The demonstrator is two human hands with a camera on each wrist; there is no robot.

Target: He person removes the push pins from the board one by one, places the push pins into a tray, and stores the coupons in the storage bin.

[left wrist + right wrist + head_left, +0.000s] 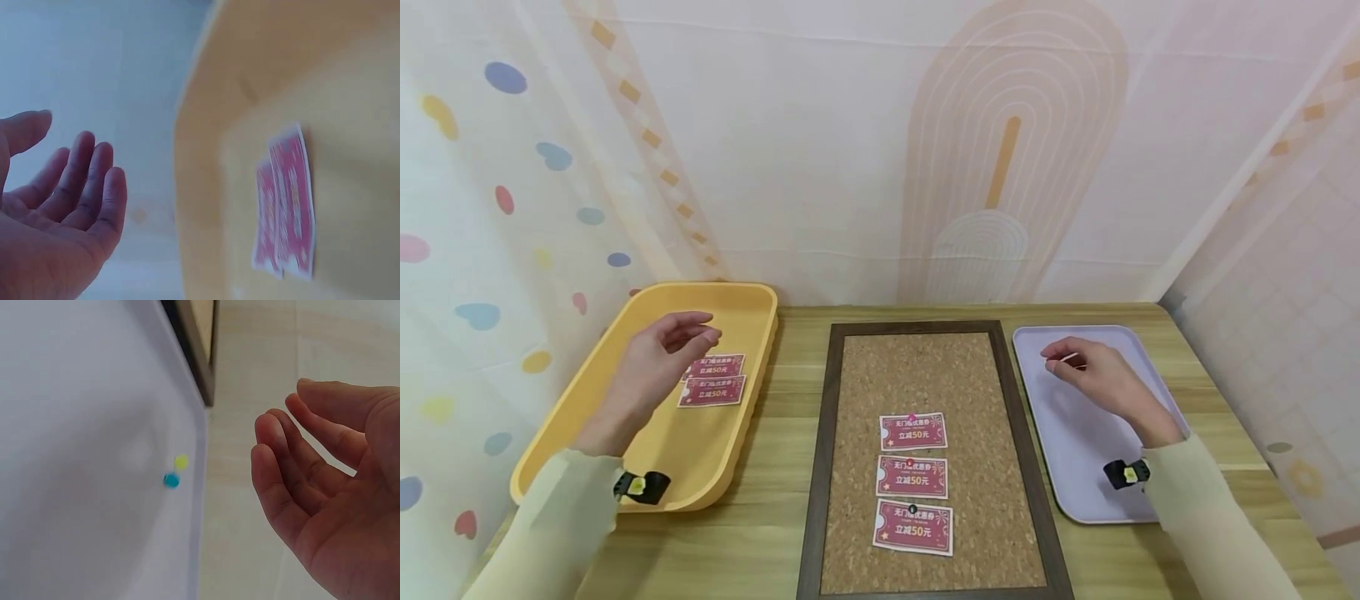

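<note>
My left hand (655, 362) hovers above the yellow tray (767, 312), fingers loosely bent and holding nothing. Two overlapping red coupons (711, 392) lie in that tray below and beside it. Over the lavender tray (1056, 467) my right hand (1101, 375) hangs with relaxed fingers, also holding nothing. In the right wrist view, a teal pushpin (171, 480) and a yellow pushpin (180, 462) lie in the lavender tray. Between the trays is a framed corkboard (865, 367), with three red coupons (913, 477) pinned one below another.
All of this stands on a wooden table (775, 467). A patterned cloth (820, 150) hangs behind the table and along both sides. The corkboard has a raised dark frame (822, 442); the yellow tray has high walls.
</note>
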